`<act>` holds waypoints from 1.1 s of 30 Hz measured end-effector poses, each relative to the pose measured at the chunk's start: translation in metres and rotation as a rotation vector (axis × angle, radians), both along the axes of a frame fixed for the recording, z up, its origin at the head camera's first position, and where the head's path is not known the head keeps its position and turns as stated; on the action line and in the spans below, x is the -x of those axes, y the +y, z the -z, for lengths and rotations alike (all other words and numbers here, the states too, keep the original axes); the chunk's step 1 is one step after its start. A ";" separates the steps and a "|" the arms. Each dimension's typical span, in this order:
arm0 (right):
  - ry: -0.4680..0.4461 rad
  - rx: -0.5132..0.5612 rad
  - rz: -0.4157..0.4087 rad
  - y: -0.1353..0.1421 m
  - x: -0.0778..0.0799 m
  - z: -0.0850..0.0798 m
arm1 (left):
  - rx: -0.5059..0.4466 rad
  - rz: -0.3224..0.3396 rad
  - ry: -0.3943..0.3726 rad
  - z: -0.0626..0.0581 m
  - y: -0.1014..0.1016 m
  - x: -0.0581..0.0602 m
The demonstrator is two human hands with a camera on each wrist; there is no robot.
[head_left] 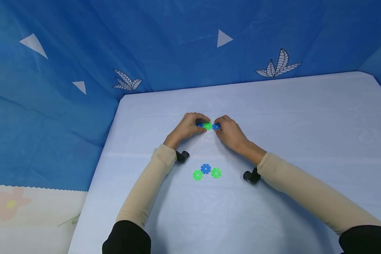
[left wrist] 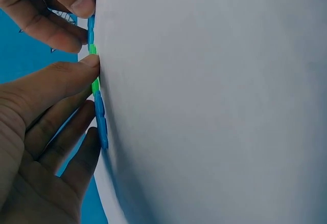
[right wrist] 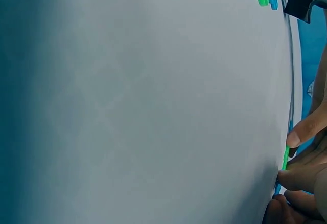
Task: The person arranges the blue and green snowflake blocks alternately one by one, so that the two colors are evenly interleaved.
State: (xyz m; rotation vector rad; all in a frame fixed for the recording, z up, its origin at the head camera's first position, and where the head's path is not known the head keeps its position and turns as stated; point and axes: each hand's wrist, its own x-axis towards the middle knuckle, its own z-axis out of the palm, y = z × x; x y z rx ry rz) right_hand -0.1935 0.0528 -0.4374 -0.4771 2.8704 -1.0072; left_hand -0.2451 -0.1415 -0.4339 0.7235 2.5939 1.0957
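Near the middle of the table, my left hand [head_left: 189, 123] pinches a green notched disc [head_left: 207, 126] between thumb and fingers. A blue notched disc [left wrist: 101, 121] lines up with it on the palm side, partly hidden by the hand in the head view. My right hand [head_left: 231, 134] pinches another blue disc [head_left: 216, 126] by its right side. This disc's edge meets the green one's right edge, so the three stand in a row. Seen from the left wrist, the row is edge-on, close over the white surface.
Closer to me on the white table [head_left: 289, 123] lie a green disc [head_left: 197, 175], a blue disc [head_left: 205, 168] and a second green disc [head_left: 216, 173], side by side. Black wrist cameras jut inward below both sleeves. Blue patterned cloth [head_left: 184, 42] hangs behind the table's far edge.
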 end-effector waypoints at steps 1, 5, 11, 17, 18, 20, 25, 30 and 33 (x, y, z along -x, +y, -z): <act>-0.001 0.002 0.001 0.000 0.000 0.000 | 0.000 0.000 -0.001 0.000 0.000 0.000; 0.004 0.006 0.007 0.000 -0.001 0.001 | 0.010 -0.005 -0.010 0.000 0.001 -0.001; 0.009 -0.004 0.002 0.000 0.000 0.003 | 0.014 -0.015 -0.014 0.002 0.001 -0.001; 0.015 -0.012 0.003 -0.001 0.000 0.002 | 0.012 -0.012 -0.008 0.002 0.000 -0.001; 0.015 -0.010 0.003 -0.001 0.000 0.002 | 0.013 -0.010 -0.007 0.002 0.000 -0.001; 0.014 -0.006 0.005 -0.001 0.000 0.002 | 0.013 -0.007 -0.004 0.002 0.000 0.000; 0.018 0.007 0.011 0.000 -0.001 0.002 | 0.014 -0.004 -0.006 0.001 0.001 0.000; 0.017 0.040 0.014 0.002 -0.003 0.001 | 0.017 -0.007 -0.004 0.001 0.001 0.000; 0.009 0.055 0.008 0.003 -0.009 0.002 | 0.015 -0.003 -0.001 0.001 0.001 0.000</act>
